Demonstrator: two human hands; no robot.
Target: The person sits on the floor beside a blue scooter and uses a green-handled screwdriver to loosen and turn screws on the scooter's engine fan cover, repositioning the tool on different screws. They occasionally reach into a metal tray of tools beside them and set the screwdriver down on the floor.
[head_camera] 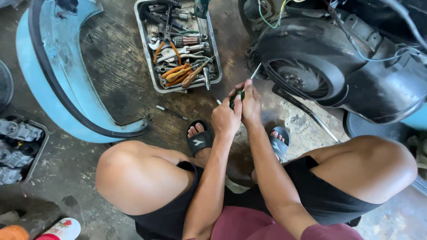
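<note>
Left hand (224,120) and right hand (250,106), fingers of both closed around a green-handled steel-shafted screwdriver (243,88) at frame centre, its tip angled toward 1 o'clock against the black finned engine fan cover (307,66); grey metal tray of assorted hand tools (151,66) at 11 o'clock.

Ahead of the two hands, a strip of bare concrete floor (129,75) lies open between the metal tool tray (147,53) and the curved light-blue body panel (53,66), with only a small loose screwdriver (171,112) lying on it. To the right the black engine housing (311,58) and its fan cover (302,80) stand close, blocking that side. The bent knees and sandalled feet close in the near ground.
</note>
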